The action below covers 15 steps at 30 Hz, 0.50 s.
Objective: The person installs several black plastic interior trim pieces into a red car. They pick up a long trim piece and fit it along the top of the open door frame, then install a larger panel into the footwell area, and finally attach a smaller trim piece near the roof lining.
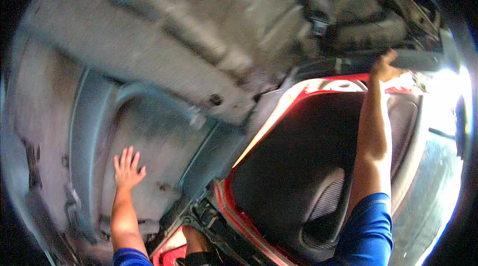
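Note:
My left hand (pixel 129 168) is open, its fingers spread over the worn grey floor covering (pixel 149 141) of a stripped car interior. Whether the palm presses on it or hovers just above I cannot tell. My right arm reaches far forward across the dark door panel (pixel 294 136). At its end my right hand (pixel 387 67) is at the dark edge strip (pixel 328 68) beside the red metal, thumb raised apart from the fingers, which stretch rightward. Glare and blur soften the fingertips, and no loose object shows in either hand.
Blue-grey plastic trim (pixel 89 141) curves along the left. Red bodywork (pixel 226 191) edges the opening near the door. A ribbed section (pixel 328 194) sits in the door panel. Part of a leg (pixel 196 241) shows at the bottom. Strong light (pixel 450 84) enters at right.

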Available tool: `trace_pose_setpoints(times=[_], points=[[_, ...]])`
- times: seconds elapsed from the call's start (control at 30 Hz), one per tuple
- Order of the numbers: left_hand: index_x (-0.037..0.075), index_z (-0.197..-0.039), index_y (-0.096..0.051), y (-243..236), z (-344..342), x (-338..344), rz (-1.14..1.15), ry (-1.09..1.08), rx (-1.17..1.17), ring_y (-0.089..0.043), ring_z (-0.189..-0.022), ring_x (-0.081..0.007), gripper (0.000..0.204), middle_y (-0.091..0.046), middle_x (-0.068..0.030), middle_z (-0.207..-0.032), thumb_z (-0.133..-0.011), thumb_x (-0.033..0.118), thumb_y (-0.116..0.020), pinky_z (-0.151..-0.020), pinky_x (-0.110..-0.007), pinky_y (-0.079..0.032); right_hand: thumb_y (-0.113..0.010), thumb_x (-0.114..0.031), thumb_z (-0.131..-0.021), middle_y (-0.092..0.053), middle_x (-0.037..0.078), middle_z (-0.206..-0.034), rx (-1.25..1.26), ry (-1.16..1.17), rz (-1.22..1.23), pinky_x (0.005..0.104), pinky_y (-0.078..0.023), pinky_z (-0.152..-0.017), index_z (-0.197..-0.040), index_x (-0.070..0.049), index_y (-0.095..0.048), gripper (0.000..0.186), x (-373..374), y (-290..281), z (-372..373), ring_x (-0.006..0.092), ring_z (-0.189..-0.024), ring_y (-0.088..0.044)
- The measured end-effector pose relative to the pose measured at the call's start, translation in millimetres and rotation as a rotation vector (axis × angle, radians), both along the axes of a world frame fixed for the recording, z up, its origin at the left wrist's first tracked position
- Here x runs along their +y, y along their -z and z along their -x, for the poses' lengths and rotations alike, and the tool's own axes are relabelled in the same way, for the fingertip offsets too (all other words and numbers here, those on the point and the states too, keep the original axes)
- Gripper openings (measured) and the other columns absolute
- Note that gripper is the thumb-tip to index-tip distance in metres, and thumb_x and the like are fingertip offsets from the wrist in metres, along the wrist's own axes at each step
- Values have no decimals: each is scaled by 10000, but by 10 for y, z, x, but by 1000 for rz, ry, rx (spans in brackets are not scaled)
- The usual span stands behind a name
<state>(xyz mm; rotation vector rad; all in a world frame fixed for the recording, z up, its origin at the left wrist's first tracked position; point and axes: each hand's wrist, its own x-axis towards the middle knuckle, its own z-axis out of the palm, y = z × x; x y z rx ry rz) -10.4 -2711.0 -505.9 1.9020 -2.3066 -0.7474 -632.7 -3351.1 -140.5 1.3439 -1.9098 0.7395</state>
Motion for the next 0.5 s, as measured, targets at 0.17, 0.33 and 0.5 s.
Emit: trace_pose_setpoints(times=[0.17, 0.33, 0.5], points=[[162, -1503, -487, -20, -51, -11, 106, -68, 47, -312, -1557, -301, 771, -335, -94, -1691, -814, 379, -755, -1222, -640, -233, -606, -621, -954, -431, 399, -1499, -9, -24, -178, 507, -419, -1144, -1546, 190, -202, 1082, 120, 194, -339, 475, -1370, -495], [213, -1528, -490, -95, -22, -53, 65, -91, 99, -296, -1568, -228, 760, -322, -33, -1706, -839, 427, -730, -1258, -575, -200, -561, -504, -1027, -381, 422, -1530, -280, -375, -339, 482, -355, -1210, -1514, 200, -279, 901, 1223, 1126, -1082, 486, -1428, -429], [182, -1486, -509, 30, -20, -59, 127, -100, 164, -351, -1542, -270, 730, -376, -69, -1675, -833, 409, -742, -1245, -588, -234, -512, -335, -1071, -312, 358, -1613, -472, -235, -433, 482, -220, -1264, -1547, 139, -299, 705, 3716, 2390, -2491, 454, -1504, -324]])
